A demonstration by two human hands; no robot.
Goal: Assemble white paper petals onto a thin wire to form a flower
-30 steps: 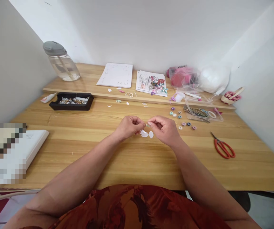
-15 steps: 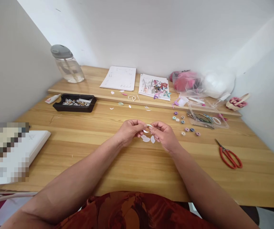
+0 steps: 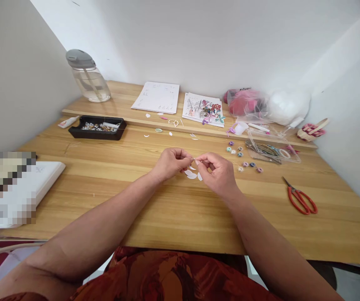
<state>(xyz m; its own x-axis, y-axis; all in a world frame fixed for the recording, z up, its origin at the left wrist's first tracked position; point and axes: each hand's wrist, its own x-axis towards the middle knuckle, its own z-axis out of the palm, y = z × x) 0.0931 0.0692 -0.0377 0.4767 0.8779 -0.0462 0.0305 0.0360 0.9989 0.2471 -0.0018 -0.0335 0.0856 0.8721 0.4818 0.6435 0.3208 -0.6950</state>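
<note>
My left hand [image 3: 171,162] and my right hand [image 3: 218,170] meet fingertip to fingertip above the middle of the wooden table [image 3: 155,209]. Between the pinched fingers of both hands sits a tiny pale paper piece [image 3: 194,160], too small to make out in detail. Just below the fingertips, a few white petal-shaped paper pieces [image 3: 191,174] lie on the table.
Red scissors [image 3: 300,197] lie at the right. Small coloured paper coils [image 3: 242,158] and a clear box of tools [image 3: 270,150] sit beyond my right hand. A black tray [image 3: 97,127], a water bottle [image 3: 88,77], paper sheets [image 3: 158,97], a decorated card [image 3: 204,110] and plastic bags [image 3: 261,103] line the back shelf.
Both hands stay pinched together on the tiny piece, with only slight finger movement. The camera view has shifted a little.
</note>
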